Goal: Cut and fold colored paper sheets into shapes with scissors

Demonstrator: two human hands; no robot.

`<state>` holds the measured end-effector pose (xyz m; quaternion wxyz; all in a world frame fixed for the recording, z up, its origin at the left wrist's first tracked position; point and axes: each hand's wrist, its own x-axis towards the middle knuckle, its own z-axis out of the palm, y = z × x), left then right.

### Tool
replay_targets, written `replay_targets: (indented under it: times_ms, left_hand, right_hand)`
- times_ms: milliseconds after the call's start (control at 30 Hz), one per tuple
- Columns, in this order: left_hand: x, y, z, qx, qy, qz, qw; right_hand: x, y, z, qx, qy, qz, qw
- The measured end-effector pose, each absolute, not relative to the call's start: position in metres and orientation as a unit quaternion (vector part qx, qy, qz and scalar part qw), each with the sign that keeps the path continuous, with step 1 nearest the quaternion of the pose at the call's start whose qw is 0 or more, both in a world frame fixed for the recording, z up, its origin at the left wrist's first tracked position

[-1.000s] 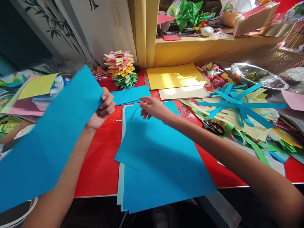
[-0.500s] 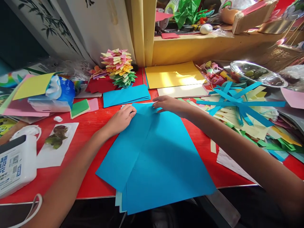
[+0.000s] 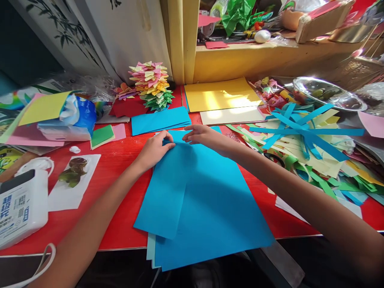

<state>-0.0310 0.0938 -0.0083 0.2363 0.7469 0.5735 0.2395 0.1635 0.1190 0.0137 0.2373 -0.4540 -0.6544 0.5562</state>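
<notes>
I saw a white box (image 3: 24, 212) at the left of the red worktop (image 3: 120, 192), then a white paper (image 3: 64, 202) bearing something green and brown, and a blue tissue pack (image 3: 84, 118) behind. Next stood a tower of pointed paper pieces (image 3: 151, 86). My left hand (image 3: 156, 150) curled its fingers at the top left of a narrow blue sheet (image 3: 163, 200); I couldn't tell whether they pinched it. That sheet lay slanted over the left part of a larger blue sheet (image 3: 222, 212), which overhung the front edge. My right hand (image 3: 204, 138) reached over their top ends, fingers loosely extended, gripping nothing I could see. A yellow sheet (image 3: 222, 96) lay beyond. Further right I saw scissors (image 3: 275, 158), crossed blue strips (image 3: 306, 132) and a shiny bowl (image 3: 345, 96).
</notes>
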Motion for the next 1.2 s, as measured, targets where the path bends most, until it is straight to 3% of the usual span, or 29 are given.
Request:
replay_targets:
  times_ms: [167,267,500,733,900,1200]
  left_hand:
    - [-0.033,0.096,-0.012,0.708,0.590,0.317,0.225]
    - [-0.031,0.099,-0.015,0.708,0.593,0.327,0.201]
    - [-0.024,0.103,-0.026,0.768,0.580,0.262,0.079]
    - [-0.022,0.098,-0.028,0.780,0.602,0.171,-0.016]
    - [-0.024,0.104,-0.033,0.781,0.595,0.182,-0.055]
    - [-0.027,0.112,-0.043,0.786,0.566,0.249,-0.012]
  right_hand:
    - [0.171,0.132,0.009,-0.531,-0.650,0.474,0.266]
    - [0.174,0.139,0.006,-0.542,-0.623,0.504,0.252]
    - [0.167,0.140,0.014,-0.520,-0.597,0.559,0.247]
    - [0.164,0.153,0.007,-0.556,-0.662,0.446,0.231]
    - [0.160,0.156,0.004,-0.561,-0.707,0.390,0.186]
    - [0.149,0.145,0.001,-0.518,-0.716,0.413,0.220]
